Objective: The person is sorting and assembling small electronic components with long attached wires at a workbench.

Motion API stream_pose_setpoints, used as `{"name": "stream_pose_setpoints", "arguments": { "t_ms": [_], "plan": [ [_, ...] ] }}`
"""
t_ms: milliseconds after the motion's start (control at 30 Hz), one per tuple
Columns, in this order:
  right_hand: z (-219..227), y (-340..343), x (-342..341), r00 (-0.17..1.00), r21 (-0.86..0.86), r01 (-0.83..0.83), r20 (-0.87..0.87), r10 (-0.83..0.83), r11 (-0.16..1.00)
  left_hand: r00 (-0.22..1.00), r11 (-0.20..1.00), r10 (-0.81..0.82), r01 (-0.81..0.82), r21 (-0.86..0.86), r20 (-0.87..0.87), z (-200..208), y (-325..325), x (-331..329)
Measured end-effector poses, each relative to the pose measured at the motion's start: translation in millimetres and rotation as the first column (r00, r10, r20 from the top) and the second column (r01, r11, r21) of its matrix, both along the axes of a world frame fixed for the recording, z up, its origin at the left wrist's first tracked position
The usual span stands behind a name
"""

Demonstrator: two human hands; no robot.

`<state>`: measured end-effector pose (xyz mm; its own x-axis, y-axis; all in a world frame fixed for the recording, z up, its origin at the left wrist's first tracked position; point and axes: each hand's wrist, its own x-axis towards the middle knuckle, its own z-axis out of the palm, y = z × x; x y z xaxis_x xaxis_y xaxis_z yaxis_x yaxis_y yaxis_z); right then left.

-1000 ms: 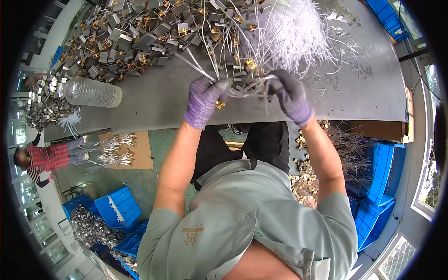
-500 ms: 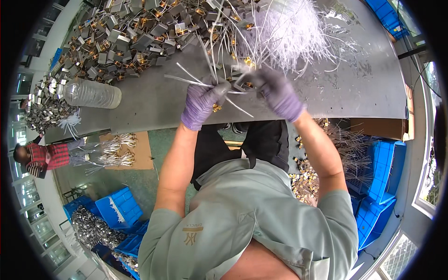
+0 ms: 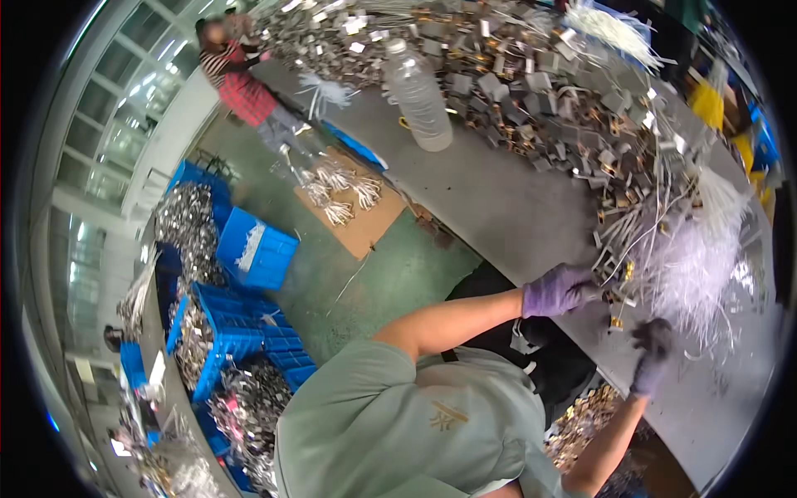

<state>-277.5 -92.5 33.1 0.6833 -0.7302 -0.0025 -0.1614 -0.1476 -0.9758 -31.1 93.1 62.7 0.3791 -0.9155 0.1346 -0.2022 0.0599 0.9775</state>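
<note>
My left hand (image 3: pixel 556 290), in a purple glove with grey fingers, is closed at the near edge of the pile of metal pieces. What its fingertips pinch is too small to make out. Just beyond them lie small gold-coloured metal parts (image 3: pixel 616 322) on the grey table (image 3: pixel 531 216). To the right, my right hand (image 3: pixel 653 353), gloved the same way, hovers over or rests on the tabletop, thumb apart from the fingers, with nothing visible in it. Near both hands are a heap of thin white strands (image 3: pixel 693 266) and a large pile of grey block-shaped metal pieces (image 3: pixel 531 100).
A clear plastic bottle (image 3: pixel 419 104) stands by the pile. Blue crates (image 3: pixel 257 253), some near heaps of metal parts, sit on the green floor at left. Bundles of pale strands lie on a cardboard sheet (image 3: pixel 353 232). Another person (image 3: pixel 241 91) stands at the table's far end.
The view has swung left, so the hands now show farther right. My hands have moved apart. The pale strips that fanned out from my left hand no longer show there.
</note>
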Motion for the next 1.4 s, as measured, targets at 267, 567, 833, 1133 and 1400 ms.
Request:
{"name": "stream_pose_setpoints", "arguments": {
  "t_ms": [267, 567, 833, 1133, 1400],
  "plan": [
    [-148, -68, -128, 0.930, -0.118, 0.358, 0.131, -0.343, 0.926, 0.933, 0.938, -0.258, 0.304, -0.165, 0.250, -35, 72, 29],
    [11, -27, 38, 0.769, 0.441, 0.408, 0.305, -0.561, 0.799, 0.851, 0.881, -0.410, 0.463, 0.100, -0.329, -25, 97, 20],
    [22, -59, 46, 0.750, 0.439, 0.413, 0.332, -0.572, 0.798, 0.880, 0.872, -0.380, 0.444, 0.208, -0.284, -45, 125, 32],
    [41, -81, 22, 0.677, 0.332, 0.578, 0.315, -0.665, 0.746, 0.877, 0.915, -0.382, 0.404, 0.016, -0.290, -27, 126, 25],
    [34, -83, 4, 0.657, 0.064, 0.648, 0.456, -0.600, 0.759, 0.879, 0.925, -0.368, 0.381, -0.019, -0.302, -20, 124, 21]
  ]
}}
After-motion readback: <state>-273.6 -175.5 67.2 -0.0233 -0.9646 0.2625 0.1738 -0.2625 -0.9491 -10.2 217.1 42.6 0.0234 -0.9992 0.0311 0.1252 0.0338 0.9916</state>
